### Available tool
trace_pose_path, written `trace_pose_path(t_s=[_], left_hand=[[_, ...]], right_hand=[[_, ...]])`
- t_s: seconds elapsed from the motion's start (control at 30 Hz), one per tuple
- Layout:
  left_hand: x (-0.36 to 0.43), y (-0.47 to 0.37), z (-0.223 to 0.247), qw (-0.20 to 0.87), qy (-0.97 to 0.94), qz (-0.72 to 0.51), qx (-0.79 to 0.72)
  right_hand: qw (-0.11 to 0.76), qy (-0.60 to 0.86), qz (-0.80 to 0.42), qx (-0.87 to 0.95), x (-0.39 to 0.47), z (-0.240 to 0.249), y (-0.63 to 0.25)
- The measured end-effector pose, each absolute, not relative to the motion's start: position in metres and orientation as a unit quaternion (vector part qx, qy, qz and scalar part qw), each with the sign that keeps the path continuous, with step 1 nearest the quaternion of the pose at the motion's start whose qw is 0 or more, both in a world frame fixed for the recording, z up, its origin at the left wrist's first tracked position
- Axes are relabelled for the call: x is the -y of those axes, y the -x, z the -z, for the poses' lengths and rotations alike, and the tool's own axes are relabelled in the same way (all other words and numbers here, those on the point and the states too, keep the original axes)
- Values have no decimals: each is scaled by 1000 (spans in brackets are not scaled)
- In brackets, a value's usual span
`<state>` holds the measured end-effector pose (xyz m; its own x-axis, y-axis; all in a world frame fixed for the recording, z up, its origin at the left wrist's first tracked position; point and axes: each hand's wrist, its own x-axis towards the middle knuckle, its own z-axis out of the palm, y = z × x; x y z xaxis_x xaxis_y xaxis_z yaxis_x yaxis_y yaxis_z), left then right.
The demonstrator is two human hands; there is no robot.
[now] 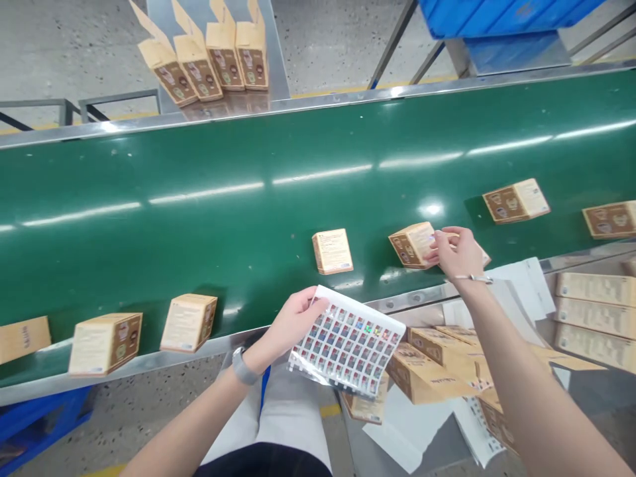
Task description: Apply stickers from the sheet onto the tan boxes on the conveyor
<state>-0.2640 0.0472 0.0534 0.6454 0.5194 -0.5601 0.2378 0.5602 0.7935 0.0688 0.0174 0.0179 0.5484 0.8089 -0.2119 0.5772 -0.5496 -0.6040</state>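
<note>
The left hand (293,323) pinches a sticker sheet (350,341) near six o'clock while the right hand (458,253), fingertips bunched, contents unclear, touches a box (408,245) near three o'clock, apparently mid-labelling, with smoothing likely needed next.

The frame is bright; lights overhead mirror as pale streaks across the green belt (223,258), with a round glare right of centre. The sticker sheet (342,344) glints at lower centre. Fine print on the boxes (334,252) looks soft.
</note>
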Motion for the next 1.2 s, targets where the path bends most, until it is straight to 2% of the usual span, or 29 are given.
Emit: trace_pose_path(t_s=[0.17, 0.23, 0.33, 0.47, 0.53, 0.63, 0.8, 0.97, 1.2], left_hand=[[-54, 305, -67, 741, -448, -131, -482], [-58, 318, -70, 712, -462, -151, -507], [-62, 328, -76, 589, -575, -204, -530], [-61, 323, -89, 399, -841, -164, -327], [-62, 319, -94, 395, -867, -136, -271], [-67, 315, -99, 419, -853, -120, -288], [-75, 310, -106, 479, -832, -87, -264], [-79, 294, -109, 464, -848, -63, -249], [-81, 267, -111, 444, -854, -27, -271]], right_hand=[[291, 699, -454, 470, 7, -61, 34], [336, 648, -519, 445, 15, -73, 75], [388, 656, -516, 392, 18, -82, 117], [406, 663, -507, 372, 12, -92, 141], [389, 655, -525, 379, 9, -100, 144], [369, 643, -539, 400, 8, -110, 139], [337, 670, -461, 474, 13, -117, 125], [311, 664, -352, 582, 15, -123, 107], [221, 613, -91, 753, 17, -121, 79]])
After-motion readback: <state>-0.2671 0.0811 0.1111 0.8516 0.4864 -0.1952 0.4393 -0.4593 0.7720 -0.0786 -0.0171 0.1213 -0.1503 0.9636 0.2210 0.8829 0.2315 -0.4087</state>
